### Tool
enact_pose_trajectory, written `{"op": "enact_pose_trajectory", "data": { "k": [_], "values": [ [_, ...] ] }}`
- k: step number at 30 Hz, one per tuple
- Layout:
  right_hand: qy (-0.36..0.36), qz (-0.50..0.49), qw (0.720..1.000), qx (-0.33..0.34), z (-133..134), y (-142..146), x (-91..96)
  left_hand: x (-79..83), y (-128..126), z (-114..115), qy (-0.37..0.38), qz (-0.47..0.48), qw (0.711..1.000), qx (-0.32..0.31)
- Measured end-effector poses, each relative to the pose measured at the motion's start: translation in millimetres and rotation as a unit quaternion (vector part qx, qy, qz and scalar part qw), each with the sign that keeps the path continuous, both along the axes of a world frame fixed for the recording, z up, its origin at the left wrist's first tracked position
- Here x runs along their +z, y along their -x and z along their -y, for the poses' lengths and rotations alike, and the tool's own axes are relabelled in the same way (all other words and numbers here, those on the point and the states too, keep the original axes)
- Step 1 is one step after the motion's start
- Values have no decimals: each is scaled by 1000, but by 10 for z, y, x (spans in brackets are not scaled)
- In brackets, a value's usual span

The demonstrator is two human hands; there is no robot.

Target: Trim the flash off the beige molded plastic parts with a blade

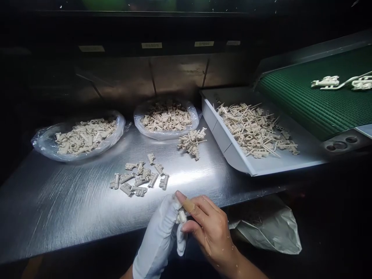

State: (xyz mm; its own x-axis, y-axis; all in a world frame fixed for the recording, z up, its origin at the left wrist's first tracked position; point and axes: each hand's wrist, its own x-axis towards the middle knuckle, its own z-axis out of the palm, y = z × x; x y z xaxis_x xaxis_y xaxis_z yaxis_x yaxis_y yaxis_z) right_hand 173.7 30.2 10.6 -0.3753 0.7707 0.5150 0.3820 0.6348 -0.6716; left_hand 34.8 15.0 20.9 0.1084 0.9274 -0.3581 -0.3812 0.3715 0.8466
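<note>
Close to the table's front edge, my left hand [158,234], in a white glove, and my bare right hand [213,224] meet around a small beige moulded plastic part [181,217]. Both hands are closed on it, and fingers cover much of it. A tan strip is wrapped round a finger of the right hand. Just beyond the hands, several similar loose plastic parts [141,178] lie spread on the metal table [72,205]. Farther back sits a clump of parts [192,143], some with thin stems sticking out.
Two plastic-lined containers [37,141] [165,135] heaped with parts stand at the back. A white tray [226,145] at right holds parts and thin sprues. Beyond it, a green conveyor belt [305,100] carries stemmed pieces. A silvery bag [273,228] sits below the table edge.
</note>
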Motion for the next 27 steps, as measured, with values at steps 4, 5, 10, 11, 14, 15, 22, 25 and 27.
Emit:
{"op": "enact_pose_trajectory", "data": {
  "k": [4,5,10,11,14,15,22,25,27],
  "values": [
    [-20,4,1000,-12,34,7,18,-137,18,74,-4,7,1000,17],
    [-24,9,1000,-16,43,4,21,-161,21,92,1,15,1000,20],
    [-30,14,999,-17,35,-11,19,-147,21,85,-6,49,999,4],
    [-30,16,999,-20,25,-12,17,-133,22,73,-12,43,999,1],
    [-42,30,998,-32,5,-18,17,-117,32,56,-22,29,999,-12],
    [-46,32,998,-30,6,-22,16,-124,36,61,-22,34,999,-13],
    [24,-42,999,-12,11,-56,-33,-195,46,106,31,150,988,24],
    [41,-65,997,-26,-3,-49,-61,-224,57,90,26,186,982,11],
    [49,-72,996,-13,-10,-43,-66,-269,70,93,12,195,980,-29]
  ]
}}
